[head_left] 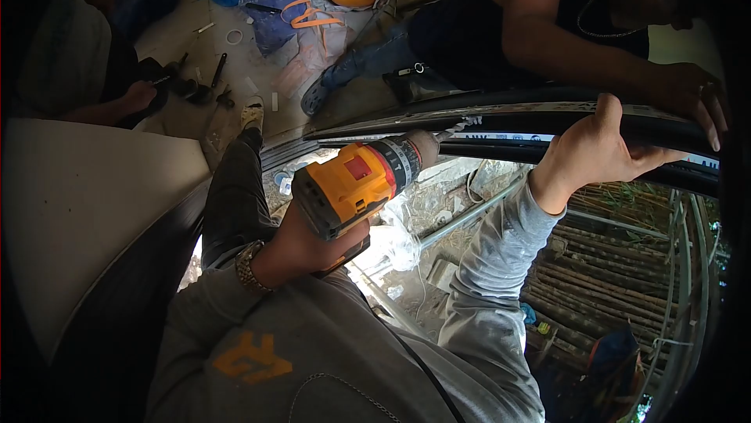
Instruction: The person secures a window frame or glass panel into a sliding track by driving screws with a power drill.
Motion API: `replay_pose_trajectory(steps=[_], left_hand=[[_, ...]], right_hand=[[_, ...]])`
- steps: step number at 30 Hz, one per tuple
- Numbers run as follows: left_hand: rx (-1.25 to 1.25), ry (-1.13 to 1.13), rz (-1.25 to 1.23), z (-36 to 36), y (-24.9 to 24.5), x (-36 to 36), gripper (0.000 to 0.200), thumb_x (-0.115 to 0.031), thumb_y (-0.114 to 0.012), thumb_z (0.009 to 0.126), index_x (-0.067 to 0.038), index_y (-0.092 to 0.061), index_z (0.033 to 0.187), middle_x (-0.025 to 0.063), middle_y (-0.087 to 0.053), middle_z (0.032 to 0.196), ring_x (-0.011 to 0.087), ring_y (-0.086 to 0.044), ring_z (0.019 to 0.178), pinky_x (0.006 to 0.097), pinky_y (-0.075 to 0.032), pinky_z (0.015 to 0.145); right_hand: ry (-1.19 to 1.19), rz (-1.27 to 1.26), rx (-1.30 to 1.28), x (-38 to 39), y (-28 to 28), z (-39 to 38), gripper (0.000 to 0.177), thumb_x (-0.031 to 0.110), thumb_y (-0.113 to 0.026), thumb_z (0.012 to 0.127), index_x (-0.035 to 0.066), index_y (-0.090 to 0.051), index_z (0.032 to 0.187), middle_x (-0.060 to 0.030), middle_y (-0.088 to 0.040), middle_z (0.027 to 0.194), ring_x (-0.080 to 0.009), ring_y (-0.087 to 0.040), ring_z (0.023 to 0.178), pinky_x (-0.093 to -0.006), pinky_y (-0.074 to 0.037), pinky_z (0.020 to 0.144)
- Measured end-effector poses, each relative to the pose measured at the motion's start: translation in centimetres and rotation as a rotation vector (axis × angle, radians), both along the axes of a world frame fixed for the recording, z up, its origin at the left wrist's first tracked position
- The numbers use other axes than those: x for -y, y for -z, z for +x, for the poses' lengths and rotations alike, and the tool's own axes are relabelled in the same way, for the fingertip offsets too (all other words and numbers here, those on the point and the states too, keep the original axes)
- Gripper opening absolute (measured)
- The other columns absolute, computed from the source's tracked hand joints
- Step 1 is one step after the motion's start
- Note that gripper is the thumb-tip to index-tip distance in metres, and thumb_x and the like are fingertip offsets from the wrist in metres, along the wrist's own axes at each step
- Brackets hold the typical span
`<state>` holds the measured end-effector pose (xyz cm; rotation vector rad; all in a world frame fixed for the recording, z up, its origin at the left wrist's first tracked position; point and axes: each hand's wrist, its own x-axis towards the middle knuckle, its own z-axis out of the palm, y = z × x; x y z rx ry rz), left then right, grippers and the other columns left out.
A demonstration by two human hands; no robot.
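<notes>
My left hand (pixel 317 243), with a watch on its wrist, is closed around the handle of a yellow and black cordless drill (pixel 352 184). The drill's bit (pixel 454 132) points up and right, its tip at a dark window frame (pixel 501 122); whether it has entered the metal cannot be made out. Further right along the frame lies my right hand (pixel 591 145), its thumb raised over the upper edge and a finger stretched along the bar. Its other fingers are partly hidden. A white printed strip (pixel 508 137) runs along the frame.
A co-worker's hand (pixel 692 98) rests on the frame's far right. Another person's hand (pixel 141 96) is at upper left. Tools (pixel 219 71) and bags (pixel 274 0) lie on the floor. Beyond the opening, below, are metal scaffold tubes (pixel 469 216) and stacked poles (pixel 602 266).
</notes>
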<state>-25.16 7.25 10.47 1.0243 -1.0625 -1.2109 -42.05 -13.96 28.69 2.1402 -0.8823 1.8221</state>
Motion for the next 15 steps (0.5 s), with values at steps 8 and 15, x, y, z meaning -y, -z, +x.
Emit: replay_pose_trajectory(steps=[8,15], left_hand=[[0.053,0.012,-0.042,0.3,0.0,0.1,0.034,-0.011,-0.069,0.079,-0.006,-0.062,0.112,0.008,-0.066,0.104,0.0263,-0.063,0.097,0.037,-0.047,0.087],[0.3,-0.001,-0.195,0.6,-0.1,0.7,0.031,-0.013,-0.068,0.078,-0.006,-0.063,0.108,0.0082,-0.066,0.101,0.0262,-0.064,0.095,0.0377,-0.048,0.085]], right_hand=[[-0.035,-0.035,0.05,0.4,0.4,-0.2,0.1,0.002,-0.072,0.074,-0.008,-0.009,0.15,-0.0225,-0.033,0.145,-0.0265,-0.044,0.127,-0.0392,-0.038,0.11],[0.265,-0.122,-0.227,0.6,0.1,-2.0,0.104,-0.016,-0.067,0.074,0.001,-0.002,0.153,-0.0232,-0.049,0.131,-0.024,-0.061,0.105,-0.0346,-0.057,0.09]])
